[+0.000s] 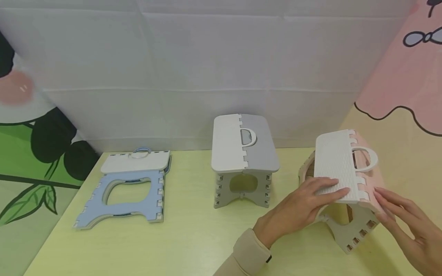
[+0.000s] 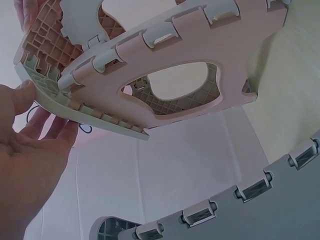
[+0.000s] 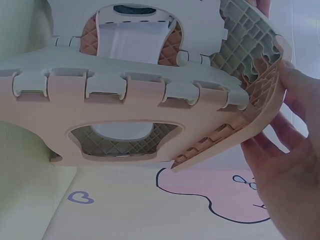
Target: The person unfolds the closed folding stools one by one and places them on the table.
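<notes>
At the right, a white and pink folding stool point(image 1: 336, 165) stands partly unfolded, its two seat halves sloping down from the hinge line. My left hand point(image 1: 297, 207) grips the front edge of the white half, fingers over the top; in the left wrist view its thumb point(image 2: 24, 96) lies at the rim. My right hand point(image 1: 409, 222) holds the pink half near its front corner. From the right wrist view, the right thumb point(image 3: 296, 80) rests at the rim and the other fingers lie along the outer face. Ribbed undersides and interlocking hinges show in both wrist views.
A white and grey folding stool point(image 1: 226, 143) stands unfolded in the middle of the pale yellow table point(image 1: 179, 245). On the left a blue and white folding stool point(image 1: 129, 212) lies folded flat. A white cloth point(image 1: 214, 69) hangs behind the table.
</notes>
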`<state>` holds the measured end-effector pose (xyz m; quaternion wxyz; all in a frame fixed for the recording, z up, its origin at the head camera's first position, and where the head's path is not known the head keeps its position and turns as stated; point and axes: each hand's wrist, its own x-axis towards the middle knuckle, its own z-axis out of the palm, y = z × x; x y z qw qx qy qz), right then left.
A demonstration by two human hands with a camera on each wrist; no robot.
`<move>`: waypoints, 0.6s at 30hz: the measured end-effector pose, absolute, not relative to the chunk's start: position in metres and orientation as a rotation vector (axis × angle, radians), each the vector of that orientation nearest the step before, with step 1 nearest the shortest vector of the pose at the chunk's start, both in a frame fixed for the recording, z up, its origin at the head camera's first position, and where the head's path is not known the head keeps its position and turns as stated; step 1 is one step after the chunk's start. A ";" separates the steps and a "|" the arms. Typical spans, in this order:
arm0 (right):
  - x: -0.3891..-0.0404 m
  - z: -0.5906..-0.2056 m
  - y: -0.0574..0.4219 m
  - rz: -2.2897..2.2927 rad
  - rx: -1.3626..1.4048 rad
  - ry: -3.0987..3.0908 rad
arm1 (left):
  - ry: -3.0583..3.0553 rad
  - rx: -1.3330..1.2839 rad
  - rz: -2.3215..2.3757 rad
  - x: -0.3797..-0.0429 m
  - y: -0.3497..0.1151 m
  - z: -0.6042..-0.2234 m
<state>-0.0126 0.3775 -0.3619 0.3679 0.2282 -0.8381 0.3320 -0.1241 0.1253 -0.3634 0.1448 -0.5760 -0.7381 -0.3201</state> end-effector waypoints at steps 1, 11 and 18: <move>-0.013 -0.362 0.377 0.852 0.589 -2.150 | -2.127 -1.657 -0.909 -0.124 0.125 -0.363; -0.015 -0.360 0.374 0.856 0.625 -2.122 | -2.130 -1.662 -0.939 -0.124 0.124 -0.363; -0.016 -0.355 0.369 0.843 0.649 -2.108 | -2.137 -1.650 -0.929 -0.124 0.123 -0.362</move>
